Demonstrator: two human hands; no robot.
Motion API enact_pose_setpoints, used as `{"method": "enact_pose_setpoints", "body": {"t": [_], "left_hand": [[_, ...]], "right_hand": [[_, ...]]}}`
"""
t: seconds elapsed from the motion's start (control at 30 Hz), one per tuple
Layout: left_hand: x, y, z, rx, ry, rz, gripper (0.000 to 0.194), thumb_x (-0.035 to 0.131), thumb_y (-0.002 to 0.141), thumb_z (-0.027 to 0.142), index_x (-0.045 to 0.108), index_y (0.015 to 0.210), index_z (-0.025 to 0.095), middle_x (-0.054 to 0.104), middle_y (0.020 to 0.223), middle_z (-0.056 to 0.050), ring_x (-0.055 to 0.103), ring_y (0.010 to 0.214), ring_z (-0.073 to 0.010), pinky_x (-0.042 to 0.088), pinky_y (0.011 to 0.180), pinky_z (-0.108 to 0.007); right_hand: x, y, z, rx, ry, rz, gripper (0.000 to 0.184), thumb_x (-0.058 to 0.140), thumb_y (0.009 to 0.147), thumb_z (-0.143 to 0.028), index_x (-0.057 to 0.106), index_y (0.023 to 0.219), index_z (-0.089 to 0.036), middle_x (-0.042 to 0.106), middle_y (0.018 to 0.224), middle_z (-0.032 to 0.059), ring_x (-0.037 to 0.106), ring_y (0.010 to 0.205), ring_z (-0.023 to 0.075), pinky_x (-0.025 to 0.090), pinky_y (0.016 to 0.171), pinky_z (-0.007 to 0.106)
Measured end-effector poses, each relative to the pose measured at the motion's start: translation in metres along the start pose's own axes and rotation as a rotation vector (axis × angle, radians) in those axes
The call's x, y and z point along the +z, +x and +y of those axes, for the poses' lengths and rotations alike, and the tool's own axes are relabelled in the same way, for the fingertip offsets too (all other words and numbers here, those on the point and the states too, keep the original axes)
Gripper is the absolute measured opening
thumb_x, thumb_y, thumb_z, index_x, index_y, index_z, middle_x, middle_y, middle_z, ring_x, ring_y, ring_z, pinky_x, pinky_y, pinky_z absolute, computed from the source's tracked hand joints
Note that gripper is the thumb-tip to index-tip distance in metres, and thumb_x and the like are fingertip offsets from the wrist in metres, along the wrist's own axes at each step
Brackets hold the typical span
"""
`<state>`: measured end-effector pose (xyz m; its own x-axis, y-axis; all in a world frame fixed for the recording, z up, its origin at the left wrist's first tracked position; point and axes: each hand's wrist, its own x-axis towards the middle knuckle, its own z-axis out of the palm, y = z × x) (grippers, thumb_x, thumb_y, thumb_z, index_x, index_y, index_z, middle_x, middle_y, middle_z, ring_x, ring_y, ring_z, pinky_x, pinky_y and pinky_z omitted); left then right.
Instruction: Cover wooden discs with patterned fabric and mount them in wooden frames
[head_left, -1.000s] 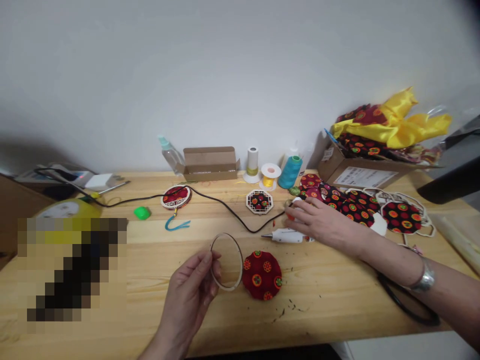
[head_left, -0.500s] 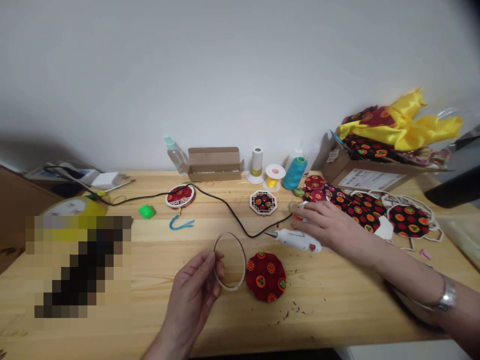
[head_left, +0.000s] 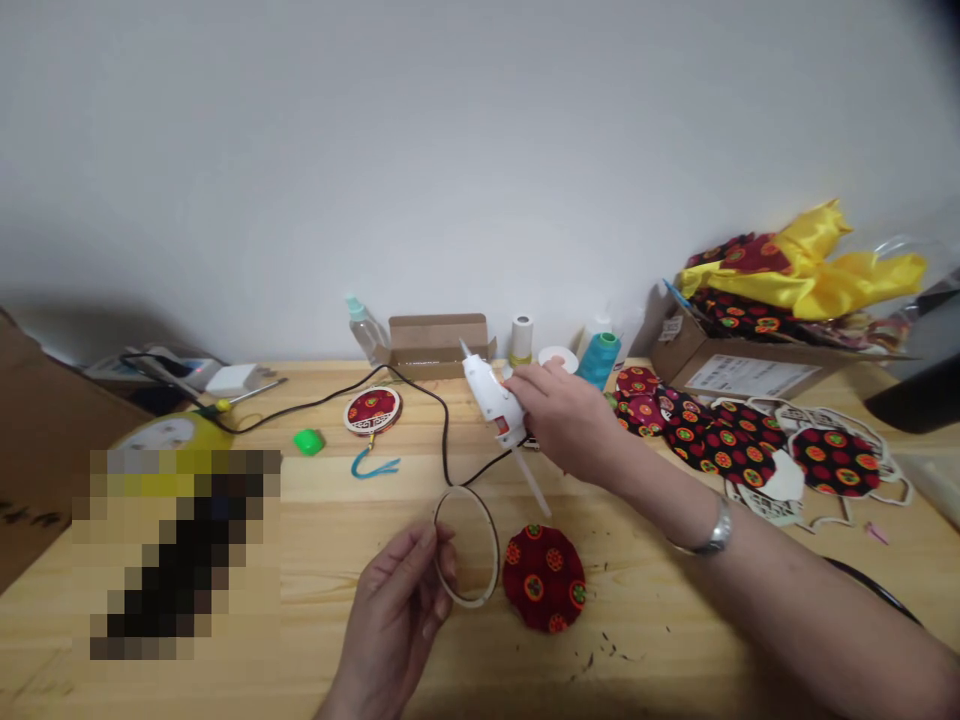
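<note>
Between the thumb and fingers of my left hand [head_left: 409, 595] is a thin wooden ring [head_left: 496, 560], held upright above the table. My right hand [head_left: 564, 415] grips a white glue gun [head_left: 491, 395], its nozzle pointing up and to the left, with a clear glue stick [head_left: 531, 484] poking out of its rear end. A round dark red patterned fabric piece [head_left: 544, 578] lies flat just right of the ring. Behind it, my right hand hides most of the octagonal frame.
A black cord [head_left: 445, 430] crosses the table. A finished round ornament [head_left: 373, 411] with a blue tassel and a green lump [head_left: 308, 441] lie left. Fabric pieces [head_left: 716, 440] spread right before a cardboard box [head_left: 735, 362]. Thread spools [head_left: 598, 360] and a small open box [head_left: 439, 345] line the wall.
My right hand has picked the glue gun up off the table and swung it left, turning its nozzle upward. My left hand still holds the ring. The view has shifted slightly.
</note>
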<state>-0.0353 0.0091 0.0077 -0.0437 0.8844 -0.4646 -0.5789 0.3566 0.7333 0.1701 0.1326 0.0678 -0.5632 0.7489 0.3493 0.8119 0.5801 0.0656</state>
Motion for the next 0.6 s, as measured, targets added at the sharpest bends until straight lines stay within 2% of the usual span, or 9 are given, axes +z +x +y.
{"method": "enact_pose_setpoints", "body": {"t": [0.17, 0.27, 0.33, 0.4, 0.5, 0.6], "left_hand": [[0.002, 0.000, 0.001, -0.002, -0.004, -0.004, 0.025, 0.083, 0.063, 0.034, 0.072, 0.076, 0.015, 0.061, 0.054, 0.002, 0.048, 0.044, -0.0045, 0.038, 0.041, -0.013], [0.002, 0.001, 0.001, -0.016, -0.016, 0.013, 0.029, 0.085, 0.059, 0.034, 0.072, 0.075, 0.014, 0.061, 0.054, 0.001, 0.049, 0.044, -0.0052, 0.036, 0.039, -0.012], [0.001, 0.002, 0.001, -0.025, -0.024, 0.021, 0.031, 0.086, 0.058, 0.034, 0.072, 0.075, 0.013, 0.061, 0.054, 0.001, 0.051, 0.046, -0.0057, 0.036, 0.040, -0.012], [-0.001, 0.002, 0.001, -0.025, -0.025, 0.026, 0.030, 0.086, 0.058, 0.034, 0.072, 0.075, 0.013, 0.062, 0.055, 0.000, 0.052, 0.047, -0.0058, 0.038, 0.042, -0.012], [-0.003, 0.002, 0.001, -0.023, -0.017, 0.038, 0.032, 0.087, 0.057, 0.035, 0.073, 0.076, 0.013, 0.064, 0.056, -0.001, 0.052, 0.047, -0.0057, 0.039, 0.043, -0.012], [-0.003, 0.002, 0.002, -0.039, -0.008, 0.047, 0.035, 0.088, 0.053, 0.035, 0.073, 0.076, 0.013, 0.064, 0.056, -0.001, 0.051, 0.047, -0.0065, 0.038, 0.042, -0.013]], "right_hand": [[0.019, 0.024, -0.023, 0.006, 0.022, -0.105, 0.018, 0.045, 0.087, -0.008, 0.059, 0.096, -0.015, 0.062, 0.098, 0.0098, 0.053, 0.088, 0.0202, 0.044, 0.070, 0.031], [0.026, 0.034, -0.035, 0.042, 0.028, -0.172, 0.017, 0.047, 0.086, -0.006, 0.060, 0.093, -0.014, 0.062, 0.096, 0.0107, 0.056, 0.086, 0.0196, 0.046, 0.069, 0.029], [0.027, 0.041, -0.041, 0.070, 0.030, -0.215, 0.017, 0.048, 0.087, -0.007, 0.061, 0.095, -0.013, 0.062, 0.098, 0.0115, 0.057, 0.088, 0.0193, 0.048, 0.071, 0.030], [0.029, 0.047, -0.044, 0.091, 0.030, -0.259, 0.015, 0.051, 0.090, -0.014, 0.061, 0.101, -0.012, 0.062, 0.102, 0.0098, 0.059, 0.090, 0.0184, 0.050, 0.075, 0.031], [0.032, 0.052, -0.045, 0.106, 0.030, -0.318, 0.027, 0.055, 0.091, -0.030, 0.058, 0.112, -0.015, 0.061, 0.111, 0.0075, 0.061, 0.094, 0.0183, 0.052, 0.079, 0.038], [0.037, 0.053, -0.045, 0.109, 0.032, -0.351, 0.032, 0.056, 0.091, -0.033, 0.056, 0.117, -0.015, 0.059, 0.116, 0.0084, 0.061, 0.097, 0.0195, 0.053, 0.081, 0.040]]}}
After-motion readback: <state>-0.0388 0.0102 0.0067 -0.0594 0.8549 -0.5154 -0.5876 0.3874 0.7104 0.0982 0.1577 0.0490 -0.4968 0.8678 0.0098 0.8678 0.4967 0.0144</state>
